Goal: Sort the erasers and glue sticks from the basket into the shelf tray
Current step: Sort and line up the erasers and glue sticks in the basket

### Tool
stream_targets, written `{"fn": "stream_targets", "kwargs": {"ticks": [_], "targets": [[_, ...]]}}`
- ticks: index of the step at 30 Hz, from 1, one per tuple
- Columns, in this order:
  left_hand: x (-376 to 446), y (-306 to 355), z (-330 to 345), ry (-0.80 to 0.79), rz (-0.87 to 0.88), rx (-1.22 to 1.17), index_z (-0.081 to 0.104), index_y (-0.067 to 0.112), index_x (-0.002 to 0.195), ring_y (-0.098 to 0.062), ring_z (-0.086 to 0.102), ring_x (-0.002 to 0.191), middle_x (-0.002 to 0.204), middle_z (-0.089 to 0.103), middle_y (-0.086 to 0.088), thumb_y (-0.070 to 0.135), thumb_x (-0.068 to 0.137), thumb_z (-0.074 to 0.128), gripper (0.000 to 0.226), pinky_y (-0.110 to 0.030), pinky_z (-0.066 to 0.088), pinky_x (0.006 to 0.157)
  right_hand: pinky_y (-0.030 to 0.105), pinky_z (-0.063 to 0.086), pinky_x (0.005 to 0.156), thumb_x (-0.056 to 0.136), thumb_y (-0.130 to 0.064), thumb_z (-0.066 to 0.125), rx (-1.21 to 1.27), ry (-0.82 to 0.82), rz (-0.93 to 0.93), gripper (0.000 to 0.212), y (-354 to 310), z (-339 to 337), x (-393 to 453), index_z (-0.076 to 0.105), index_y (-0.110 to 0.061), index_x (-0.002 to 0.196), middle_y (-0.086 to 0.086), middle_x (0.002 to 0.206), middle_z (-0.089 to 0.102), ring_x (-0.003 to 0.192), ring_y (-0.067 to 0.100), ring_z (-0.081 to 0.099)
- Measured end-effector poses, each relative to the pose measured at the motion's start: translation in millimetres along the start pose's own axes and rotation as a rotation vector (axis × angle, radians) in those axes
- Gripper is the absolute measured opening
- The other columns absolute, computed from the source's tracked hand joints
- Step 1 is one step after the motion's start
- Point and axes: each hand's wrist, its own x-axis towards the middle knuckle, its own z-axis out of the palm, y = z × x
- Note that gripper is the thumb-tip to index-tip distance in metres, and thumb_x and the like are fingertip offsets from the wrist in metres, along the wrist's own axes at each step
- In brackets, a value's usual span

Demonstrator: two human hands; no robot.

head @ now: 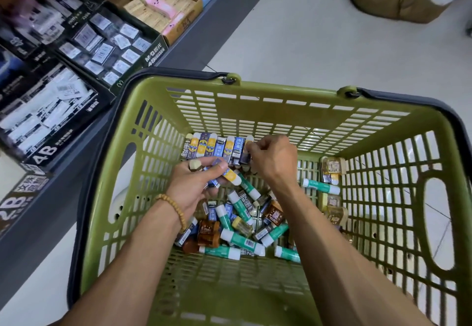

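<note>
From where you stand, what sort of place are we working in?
Most likely a stationery shop aisle. A green shopping basket holds loose erasers and glue sticks, and the shelf on the left carries open retail display boxes of packaged erasers marked 2B and 4B.

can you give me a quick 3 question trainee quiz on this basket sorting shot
1. True or false: the left hand holds several erasers at once.
2. Where does the lined-up row of erasers stand? A) against the green basket's far wall B) on the floor C) in the 4B box
3. What colour are the glue sticks' bodies?

Key
1. True
2. A
3. Teal green with white caps; the right hand reaches to the row's end.
</note>
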Motion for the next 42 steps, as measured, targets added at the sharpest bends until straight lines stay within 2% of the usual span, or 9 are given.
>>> {"fn": "stream_targets", "kwargs": {"ticks": [4,8,13,16,19,24,31,37,42], "targets": [[2.6,1.6,7.4,0.043,0.013,-0.025,0.07,0.013,0.084,-0.012,0.069,0.063,0.074,0.074,0.002,0.012,0.079,0.077,0.009,-0.018,0.045,0.047,0.026,0.043,0.057,0.093,-0.025,0.062,0.188,-0.157,-0.066,0.033,2.3,-12.7,-18.7,0.068,-0.014,0.063,-0.002,0.058,0.064,0.053,0.011,0.056],[2.9,-0.4,17.4,0.007,0.038,0.031,0.07,0.012,0.083,-0.013,0.069,0.06,0.079,0.075,-0.001,0.01,0.082,0.075,0.005,-0.019,0.041,0.044,0.022,0.046,0.051,0.094,-0.012,0.066,0.407,-0.424,-0.034,0.016,-5.6,-27.6,-26.4,0.075,-0.001,0.086,0.008,0.068,0.065,0.05,0.006,0.052],[1.4,1.4,21.9,-0.028,0.025,-0.014,0.067,0.006,0.089,-0.014,0.07,0.062,0.074,0.073,-0.006,0.005,0.083,0.072,0.008,-0.017,0.047,0.046,0.018,0.044,0.052,0.093,-0.009,0.067,0.401,-0.619,-0.045,0.008,2.2,-41.2,-25.9,0.074,-0.008,0.099,0.003,0.079,0.072,0.051,0.0,0.052],[2.2,1.6,20.0,-0.111,-0.034,-0.091,0.065,0.001,0.098,-0.02,0.074,0.081,0.087,0.075,-0.01,-0.003,0.084,0.065,0.014,-0.02,0.056,0.058,0.024,0.045,0.052,0.092,-0.009,0.07,0.459,-0.449,0.079,0.008,9.7,-40.8,-21.0,0.072,-0.003,0.097,0.004,0.074,0.07,0.051,0.007,0.051],[2.5,1.4,14.9,-0.164,-0.064,-0.115,0.064,-0.002,0.105,-0.024,0.072,0.095,0.103,0.073,-0.016,-0.007,0.086,0.061,0.02,-0.021,0.058,0.064,0.033,0.059,0.074,0.088,-0.015,0.075,0.4,-0.124,0.193,0.011,21.5,-33.7,-9.8,0.075,-0.005,0.093,0.004,0.082,0.074,0.069,0.013,0.065],[1.9,3.6,7.4,-0.07,-0.026,-0.025,0.068,0.003,0.099,-0.023,0.074,0.083,0.091,0.075,-0.013,0.003,0.085,0.066,0.014,-0.017,0.054,0.051,0.033,0.06,0.073,0.087,-0.021,0.075,0.258,0.023,0.162,0.018,19.7,-12.7,-1.6,0.07,-0.021,0.07,-0.004,0.071,0.072,0.068,0.013,0.069],[3.9,1.8,0.8,-0.043,-0.075,-0.063,0.064,-0.004,0.103,-0.027,0.073,0.085,0.097,0.073,-0.019,-0.005,0.085,0.063,0.018,-0.024,0.06,0.068,0.036,0.06,0.07,0.087,-0.045,0.07,0.112,0.055,0.078,0.029,12.7,1.0,1.8,0.075,-0.017,0.091,0.0,0.079,0.073,0.071,0.018,0.069],[1.1,2.7,0.3,-0.165,-0.059,-0.017,0.064,0.002,0.112,-0.026,0.072,0.091,0.1,0.072,-0.012,-0.005,0.09,0.058,0.024,-0.025,0.06,0.072,0.038,0.059,0.07,0.083,-0.048,0.073,0.02,0.044,0.056,0.03,8.8,0.5,7.4,0.07,-0.018,0.081,0.003,0.077,0.073,0.074,0.023,0.07],[-1.7,1.9,7.3,-0.081,-0.025,0.046,0.071,0.009,0.093,-0.018,0.069,0.087,0.102,0.067,-0.007,-0.003,0.081,0.069,0.017,-0.023,0.06,0.067,0.033,0.057,0.065,0.086,-0.051,0.071,-0.032,0.018,0.012,0.034,11.6,-8.7,1.6,0.069,-0.016,0.083,0.002,0.073,0.07,0.069,0.021,0.068]]}}
